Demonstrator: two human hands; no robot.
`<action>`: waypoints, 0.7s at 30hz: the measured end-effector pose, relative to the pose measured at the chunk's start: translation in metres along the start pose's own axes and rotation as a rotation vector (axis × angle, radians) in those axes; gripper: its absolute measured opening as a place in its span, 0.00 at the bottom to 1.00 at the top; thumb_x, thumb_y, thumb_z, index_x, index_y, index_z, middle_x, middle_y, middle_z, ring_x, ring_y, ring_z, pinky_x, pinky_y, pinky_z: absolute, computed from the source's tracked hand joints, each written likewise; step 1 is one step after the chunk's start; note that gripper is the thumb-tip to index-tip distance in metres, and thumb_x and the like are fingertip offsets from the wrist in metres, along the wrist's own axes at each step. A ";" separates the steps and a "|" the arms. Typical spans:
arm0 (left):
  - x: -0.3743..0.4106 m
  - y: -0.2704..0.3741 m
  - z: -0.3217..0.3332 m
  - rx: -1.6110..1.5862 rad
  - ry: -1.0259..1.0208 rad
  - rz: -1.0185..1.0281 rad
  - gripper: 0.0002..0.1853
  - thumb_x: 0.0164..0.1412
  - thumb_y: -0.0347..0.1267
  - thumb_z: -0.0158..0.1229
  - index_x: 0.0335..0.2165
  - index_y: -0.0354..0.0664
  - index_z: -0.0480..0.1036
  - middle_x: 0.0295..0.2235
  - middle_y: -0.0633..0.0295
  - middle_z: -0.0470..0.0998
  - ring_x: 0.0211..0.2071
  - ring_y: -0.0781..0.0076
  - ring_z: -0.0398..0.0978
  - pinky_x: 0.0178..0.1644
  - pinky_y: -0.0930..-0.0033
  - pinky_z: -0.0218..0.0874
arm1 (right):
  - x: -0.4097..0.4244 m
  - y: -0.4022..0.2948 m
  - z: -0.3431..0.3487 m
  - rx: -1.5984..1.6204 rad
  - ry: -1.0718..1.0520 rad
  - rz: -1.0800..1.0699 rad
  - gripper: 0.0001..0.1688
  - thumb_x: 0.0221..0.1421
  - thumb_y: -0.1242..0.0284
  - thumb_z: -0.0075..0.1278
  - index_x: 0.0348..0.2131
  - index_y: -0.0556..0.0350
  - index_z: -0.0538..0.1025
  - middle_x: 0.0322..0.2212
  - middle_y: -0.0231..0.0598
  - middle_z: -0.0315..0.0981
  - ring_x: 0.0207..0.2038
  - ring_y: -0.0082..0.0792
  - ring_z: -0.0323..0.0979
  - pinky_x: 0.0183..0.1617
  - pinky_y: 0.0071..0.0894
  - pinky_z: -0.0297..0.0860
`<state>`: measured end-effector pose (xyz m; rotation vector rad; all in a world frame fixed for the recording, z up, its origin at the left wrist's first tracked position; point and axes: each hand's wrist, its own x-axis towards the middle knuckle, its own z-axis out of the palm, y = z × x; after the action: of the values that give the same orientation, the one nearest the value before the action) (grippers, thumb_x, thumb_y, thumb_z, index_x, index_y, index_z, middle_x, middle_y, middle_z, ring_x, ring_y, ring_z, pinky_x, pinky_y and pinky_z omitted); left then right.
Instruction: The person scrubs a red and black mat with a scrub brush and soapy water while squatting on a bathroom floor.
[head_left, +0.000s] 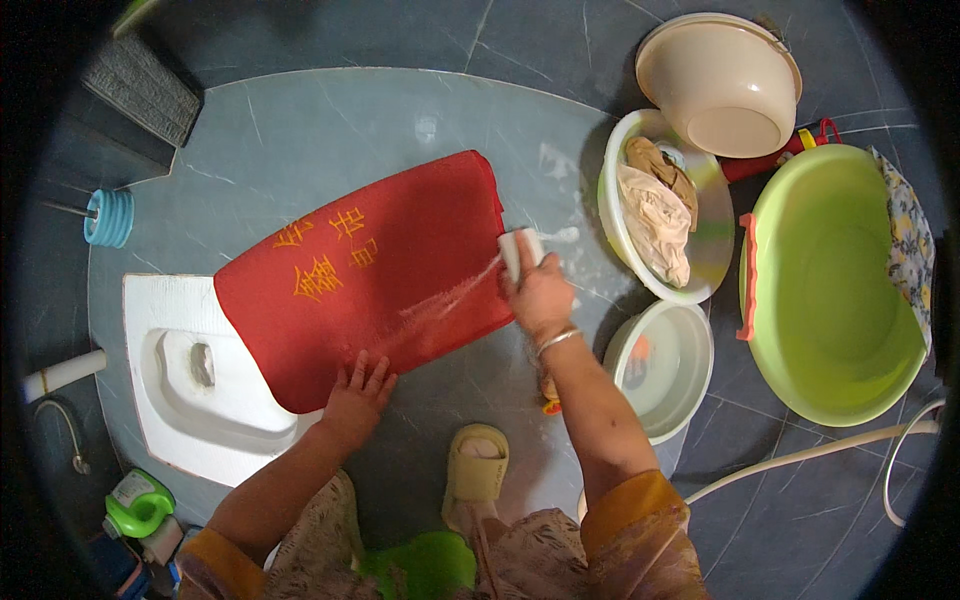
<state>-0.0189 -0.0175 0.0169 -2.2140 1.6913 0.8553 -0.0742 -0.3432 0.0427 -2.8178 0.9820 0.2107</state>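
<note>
A red cloth mat (420, 262) with yellow writing lies across the tiled floor and over one end of a white squat toilet (225, 390). My right hand (541, 300) is closed on a whitish block (520, 251), perhaps a brush or bar of soap, at the mat's right edge. From the block a pale, foamy streak runs down and left over the red cloth. My left hand (361, 401) rests with fingers spread on the mat's lower edge and holds nothing.
To the right stand a basin with beige and brown cloths (611, 202), a small basin of water (705, 375), a large green tub (832, 285) and a tilted beige basin (720, 75). A hose (795, 454) crosses the floor. A green jug (142, 502) stands lower left.
</note>
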 end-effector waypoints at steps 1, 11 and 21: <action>0.001 0.001 -0.008 -0.041 -0.029 -0.007 0.35 0.56 0.34 0.49 0.62 0.44 0.52 0.65 0.56 0.43 0.65 0.46 0.40 0.62 0.41 0.43 | -0.012 -0.005 0.021 0.044 0.084 -0.109 0.36 0.53 0.60 0.49 0.60 0.36 0.59 0.36 0.51 0.66 0.34 0.51 0.72 0.31 0.44 0.72; -0.004 0.001 -0.018 0.035 -0.076 0.012 0.33 0.57 0.32 0.48 0.61 0.37 0.52 0.65 0.53 0.44 0.65 0.45 0.41 0.60 0.46 0.51 | -0.008 -0.036 0.019 0.178 0.174 -0.226 0.29 0.54 0.62 0.47 0.56 0.36 0.63 0.41 0.49 0.64 0.35 0.50 0.72 0.33 0.43 0.73; -0.009 -0.003 -0.020 -0.099 -0.122 0.035 0.36 0.57 0.33 0.49 0.62 0.42 0.49 0.66 0.56 0.39 0.66 0.48 0.36 0.65 0.47 0.39 | -0.115 -0.001 0.039 0.166 0.034 -0.121 0.44 0.49 0.60 0.55 0.63 0.32 0.54 0.37 0.58 0.63 0.31 0.53 0.70 0.30 0.46 0.70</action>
<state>-0.0110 -0.0195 0.0380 -2.1508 1.6697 1.0820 -0.1664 -0.2655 0.0250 -2.7248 0.7918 0.0645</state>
